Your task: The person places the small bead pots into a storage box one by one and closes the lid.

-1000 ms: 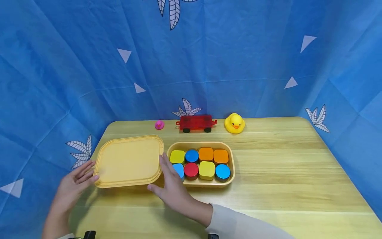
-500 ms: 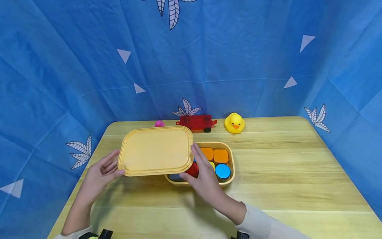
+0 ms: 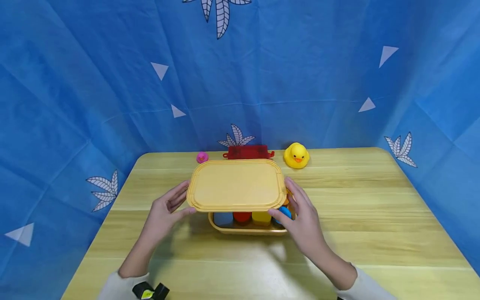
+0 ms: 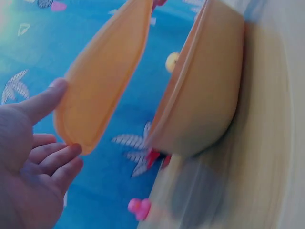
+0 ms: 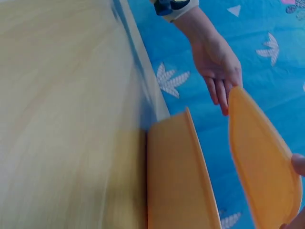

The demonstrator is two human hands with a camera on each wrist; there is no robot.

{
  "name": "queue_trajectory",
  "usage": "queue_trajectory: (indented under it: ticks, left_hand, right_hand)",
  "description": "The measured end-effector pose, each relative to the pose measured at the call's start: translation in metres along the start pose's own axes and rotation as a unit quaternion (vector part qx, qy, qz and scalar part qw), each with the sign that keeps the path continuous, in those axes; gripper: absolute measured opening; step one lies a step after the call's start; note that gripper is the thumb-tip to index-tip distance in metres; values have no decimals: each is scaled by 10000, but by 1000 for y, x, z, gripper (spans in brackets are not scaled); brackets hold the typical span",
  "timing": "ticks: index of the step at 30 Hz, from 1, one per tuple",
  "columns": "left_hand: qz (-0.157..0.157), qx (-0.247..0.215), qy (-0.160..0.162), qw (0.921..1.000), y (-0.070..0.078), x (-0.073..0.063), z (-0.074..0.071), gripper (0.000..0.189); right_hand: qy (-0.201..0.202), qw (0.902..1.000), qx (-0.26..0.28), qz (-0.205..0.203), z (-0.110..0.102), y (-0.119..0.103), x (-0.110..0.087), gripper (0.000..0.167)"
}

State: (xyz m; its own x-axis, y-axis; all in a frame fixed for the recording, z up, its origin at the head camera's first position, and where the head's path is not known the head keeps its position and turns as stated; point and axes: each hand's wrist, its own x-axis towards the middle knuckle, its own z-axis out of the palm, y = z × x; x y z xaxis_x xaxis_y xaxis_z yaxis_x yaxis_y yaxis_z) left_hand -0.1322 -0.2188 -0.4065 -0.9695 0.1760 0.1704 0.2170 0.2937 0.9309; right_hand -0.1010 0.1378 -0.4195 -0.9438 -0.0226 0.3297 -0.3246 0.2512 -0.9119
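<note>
A pale yellow lid (image 3: 237,185) hangs level above a matching box (image 3: 247,231), with a gap between them in both wrist views. My left hand (image 3: 163,218) pinches the lid's left end between thumb and fingers, while my right hand (image 3: 303,223) pinches its right end. Below the lid's front edge show a blue block (image 3: 223,219), a red block (image 3: 242,217), a yellow block (image 3: 261,218) and a round blue block (image 3: 283,214) inside the box. The lid hides most of the back row.
Along the table's (image 3: 375,216) back edge stand a small pink duck (image 3: 202,157), a red toy wagon (image 3: 248,152) partly covered by the lid, and a yellow rubber duck (image 3: 296,156). A blue patterned cloth (image 3: 307,75) hangs behind the table.
Both hands have carried the lid rightward from the left of the box to above it. Most blocks, visible earlier, are now covered from the head view.
</note>
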Motion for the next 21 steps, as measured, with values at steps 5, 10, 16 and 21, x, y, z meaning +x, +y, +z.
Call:
queue_trajectory:
  ticks: [5, 10, 16, 21]
  left_hand:
    - [581, -128, 471, 9971, 4, 6, 24, 62]
    - [1627, -60, 1173, 9797, 6, 8, 46, 59]
    - [3092, 365, 2271, 9227, 8, 17, 65, 54]
    - [3275, 686, 2740, 9016, 7, 24, 73, 62]
  right_hand:
    - [540, 9980, 334, -25, -18, -2, -2, 65]
    - [1213, 9912, 533, -44, -28, -10, 2, 41]
    - [1874, 9811, 90, -479, -36, -16, 12, 25]
    - [1994, 9767, -158, -783, -35, -16, 16, 22]
